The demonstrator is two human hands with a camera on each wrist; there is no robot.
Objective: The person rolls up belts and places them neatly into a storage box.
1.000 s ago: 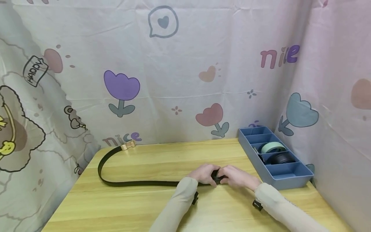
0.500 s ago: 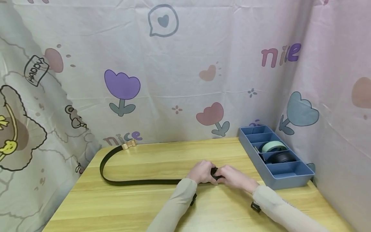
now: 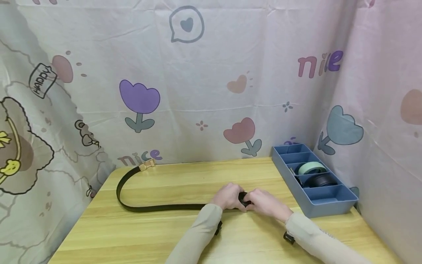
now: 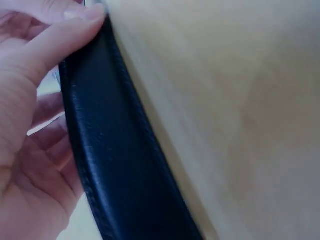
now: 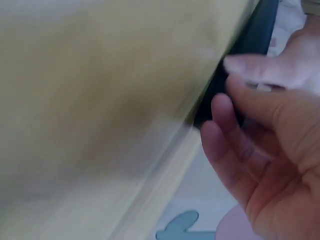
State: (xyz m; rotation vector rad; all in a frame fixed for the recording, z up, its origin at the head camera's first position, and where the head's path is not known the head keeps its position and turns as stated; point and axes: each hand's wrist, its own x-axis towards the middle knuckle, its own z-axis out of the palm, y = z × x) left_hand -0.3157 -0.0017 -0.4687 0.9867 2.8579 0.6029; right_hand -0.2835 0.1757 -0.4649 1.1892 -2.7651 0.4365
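Note:
A black leather belt (image 3: 161,208) stands on its edge along the table, curving round at the left to its gold buckle (image 3: 147,165). Its other end is wound into a small coil (image 3: 243,198) between my two hands. My left hand (image 3: 228,197) pinches the belt beside the coil; in the left wrist view, the thumb lies on the stitched strap (image 4: 115,130). From the right, my right hand (image 3: 267,203) grips the coil with thumb and fingers curled on it. In the right wrist view the fingers (image 5: 230,150) partly cover the dark strap (image 5: 255,35).
A blue divided box (image 3: 324,200) stands at the table's right side. Its compartments hold a pale green rolled strap (image 3: 310,168) and a black rolled strap (image 3: 320,180). Patterned cloth (image 3: 197,84) hangs behind and at both sides of the wooden table (image 3: 132,234).
The curved part of the belt and its buckle have slid slightly to the right. Both hands have shifted a little left, and their fingers have moved on the coil.

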